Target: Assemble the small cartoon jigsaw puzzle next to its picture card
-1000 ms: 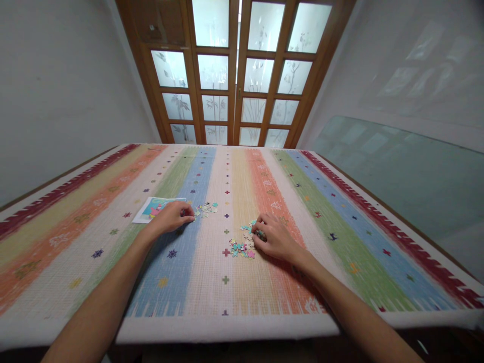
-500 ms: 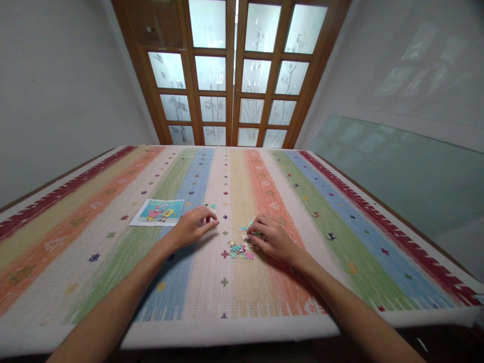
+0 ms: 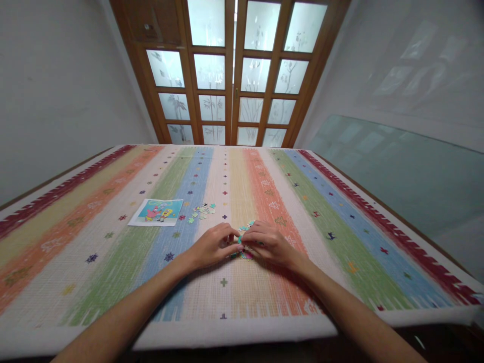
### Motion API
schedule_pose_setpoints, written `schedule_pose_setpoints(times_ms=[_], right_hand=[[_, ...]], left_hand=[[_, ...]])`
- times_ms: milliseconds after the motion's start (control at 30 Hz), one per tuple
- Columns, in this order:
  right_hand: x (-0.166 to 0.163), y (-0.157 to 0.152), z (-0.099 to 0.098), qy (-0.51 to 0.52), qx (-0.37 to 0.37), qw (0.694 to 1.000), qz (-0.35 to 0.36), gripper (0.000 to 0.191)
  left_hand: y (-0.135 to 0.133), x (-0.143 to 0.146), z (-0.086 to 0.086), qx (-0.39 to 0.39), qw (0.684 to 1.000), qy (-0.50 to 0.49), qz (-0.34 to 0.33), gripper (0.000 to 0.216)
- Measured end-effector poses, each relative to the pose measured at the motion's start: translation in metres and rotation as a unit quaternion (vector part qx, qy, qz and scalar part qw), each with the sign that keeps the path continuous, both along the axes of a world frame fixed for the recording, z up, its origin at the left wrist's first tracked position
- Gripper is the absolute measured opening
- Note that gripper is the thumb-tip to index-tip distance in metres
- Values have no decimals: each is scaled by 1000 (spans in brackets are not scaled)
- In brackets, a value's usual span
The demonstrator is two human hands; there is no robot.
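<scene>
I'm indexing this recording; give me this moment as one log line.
left hand: at puzzle pieces | right hand: likewise | picture card: flat on tablecloth

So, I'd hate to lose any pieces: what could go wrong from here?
The left hand and right hand partly cover the nearer puzzle pieces, so a finger could nudge some out of place. The farther pieces lie loose on the patterned tablecloth, where a small one might be overlooked.
</scene>
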State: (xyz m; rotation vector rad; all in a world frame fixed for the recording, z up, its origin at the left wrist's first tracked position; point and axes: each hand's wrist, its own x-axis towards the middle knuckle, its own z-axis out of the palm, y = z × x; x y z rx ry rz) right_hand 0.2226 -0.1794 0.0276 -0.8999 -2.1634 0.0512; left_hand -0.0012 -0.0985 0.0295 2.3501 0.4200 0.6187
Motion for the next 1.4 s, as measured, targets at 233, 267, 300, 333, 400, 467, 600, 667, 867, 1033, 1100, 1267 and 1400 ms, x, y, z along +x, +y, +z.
schedule_pose_setpoints(times_ms=[233,267,300,333,400,467,600,667,867,1033,1100,1267,1400], right_hand=[[0,-4,4,3,-13,997,-78,19],[0,-4,5,4,-16,996,-84,19],[2,-4,6,5,-18,996,-88,20],[3,-4,6,6,-20,996,-92,20],[5,-3,6,9,-24,995,-100,20],[7,-2,6,11,-20,994,-112,19],[10,0,5,2,-11,992,-129,19],[11,0,4,-7,-14,991,-134,19],[12,0,4,-17,-15,989,-144,19],[13,0,4,-9,-1,988,-153,19],[15,0,3,-6,1,986,-165,20],[17,1,3,0,-3,982,-191,17],[18,1,4,-2,2,977,-214,17]], left_hand=[[13,-10,9,47,998,26,41,18],[19,-15,12,59,997,40,44,18],[25,-20,15,69,995,54,45,17],[32,-27,18,75,994,71,44,18],[47,-41,22,88,990,88,65,20],[61,-53,25,100,985,107,87,21],[78,-69,26,105,978,144,110,26],[81,-72,24,106,974,160,119,28],[83,-73,21,111,968,181,134,33],[83,-73,20,118,967,175,139,34],[83,-72,20,117,968,171,142,31],[84,-72,19,119,970,163,137,27],[85,-71,18,122,969,166,135,30]])
